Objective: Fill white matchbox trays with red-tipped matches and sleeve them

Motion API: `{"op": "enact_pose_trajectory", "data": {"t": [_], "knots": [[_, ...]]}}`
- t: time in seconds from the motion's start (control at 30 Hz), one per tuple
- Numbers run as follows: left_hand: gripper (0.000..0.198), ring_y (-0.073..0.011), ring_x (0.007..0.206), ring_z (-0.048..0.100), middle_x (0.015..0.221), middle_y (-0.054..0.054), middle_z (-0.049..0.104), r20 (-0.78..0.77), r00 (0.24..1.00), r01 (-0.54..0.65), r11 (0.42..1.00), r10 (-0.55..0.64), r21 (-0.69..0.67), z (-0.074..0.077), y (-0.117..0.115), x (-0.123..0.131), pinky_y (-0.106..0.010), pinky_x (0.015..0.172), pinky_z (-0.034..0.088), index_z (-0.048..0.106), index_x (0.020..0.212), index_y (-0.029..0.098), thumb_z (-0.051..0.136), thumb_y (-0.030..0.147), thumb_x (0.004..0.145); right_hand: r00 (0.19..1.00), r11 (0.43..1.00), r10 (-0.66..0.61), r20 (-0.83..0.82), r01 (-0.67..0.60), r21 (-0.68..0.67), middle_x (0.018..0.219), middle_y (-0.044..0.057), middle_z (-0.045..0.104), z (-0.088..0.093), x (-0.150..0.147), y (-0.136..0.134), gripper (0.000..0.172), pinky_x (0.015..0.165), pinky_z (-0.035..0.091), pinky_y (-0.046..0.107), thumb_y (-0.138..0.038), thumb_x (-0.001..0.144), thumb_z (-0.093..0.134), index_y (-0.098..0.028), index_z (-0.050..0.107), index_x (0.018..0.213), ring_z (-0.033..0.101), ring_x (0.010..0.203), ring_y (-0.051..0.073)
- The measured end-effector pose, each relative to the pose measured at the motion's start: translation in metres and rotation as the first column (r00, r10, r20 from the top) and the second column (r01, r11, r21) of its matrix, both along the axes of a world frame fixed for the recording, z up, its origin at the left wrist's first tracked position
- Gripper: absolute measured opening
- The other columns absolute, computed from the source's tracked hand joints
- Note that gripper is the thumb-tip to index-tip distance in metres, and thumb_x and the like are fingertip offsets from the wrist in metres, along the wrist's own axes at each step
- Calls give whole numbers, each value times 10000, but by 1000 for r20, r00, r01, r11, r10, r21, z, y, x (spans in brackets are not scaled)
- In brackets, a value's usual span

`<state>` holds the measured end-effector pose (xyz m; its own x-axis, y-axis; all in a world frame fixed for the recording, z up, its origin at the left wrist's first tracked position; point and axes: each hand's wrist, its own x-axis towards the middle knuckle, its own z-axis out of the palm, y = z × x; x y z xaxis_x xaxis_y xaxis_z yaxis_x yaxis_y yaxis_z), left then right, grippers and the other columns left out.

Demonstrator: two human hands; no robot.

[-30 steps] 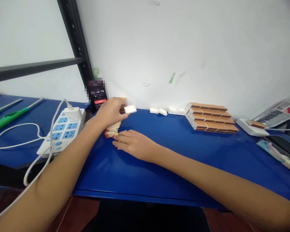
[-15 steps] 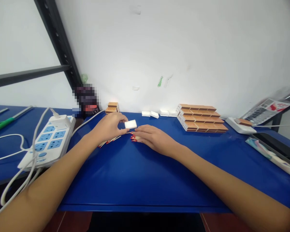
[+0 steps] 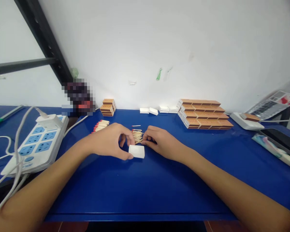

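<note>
My left hand (image 3: 111, 141) is closed, its thumb and fingers pinching a small white matchbox tray (image 3: 136, 151) just above the blue table (image 3: 145, 190). My right hand (image 3: 162, 141) is closed on a bundle of red-tipped matchsticks (image 3: 136, 135), held right beside the tray. A second pile of matchsticks (image 3: 100, 125) lies on the table behind my left hand. One loose matchstick (image 3: 136, 126) lies behind the bundle.
A stack of brown matchbox sleeves (image 3: 204, 114) stands at the back right, a smaller stack (image 3: 108, 107) at the back left. White trays (image 3: 157, 110) lie along the wall. A white power strip (image 3: 36, 141) with cables sits at the left. A phone (image 3: 79, 100) leans on the wall.
My left hand brought the white tray from the back of the table toward me. My right hand gathered matchsticks and drew them next to the tray. The view shifted.
</note>
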<state>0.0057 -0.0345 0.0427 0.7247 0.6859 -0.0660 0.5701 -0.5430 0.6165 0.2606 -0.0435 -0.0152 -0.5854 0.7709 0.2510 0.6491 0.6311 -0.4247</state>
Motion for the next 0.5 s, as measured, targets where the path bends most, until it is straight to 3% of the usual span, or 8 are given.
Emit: {"op": "enact_pose_trajectory", "data": {"t": [0.1,0.23,0.5], "knots": [[352,-157,735,640,814,7,712,17,1000,25,999,-25,-23,-15,-3,7,-254,602,465,803,954,222,898,433,689,997,997,-60,56,62,-36,945,42,618,2,4,5,113,749,450,286,-230,1034,639,-180,664,935,579,824,167],[318,-149,732,596,804,7,675,49,999,16,998,-19,62,-25,-4,15,-264,613,432,801,953,218,885,422,725,982,991,-132,136,134,-7,984,59,633,9,16,13,106,782,464,304,-213,1040,611,-178,661,954,604,853,182],[262,-153,693,564,797,-6,608,20,999,18,963,-24,270,-27,-2,18,-295,635,421,793,1002,199,786,419,860,958,948,-200,204,136,289,1017,85,646,16,37,19,131,746,439,325,-278,1062,590,-182,643,990,605,913,221]]}}
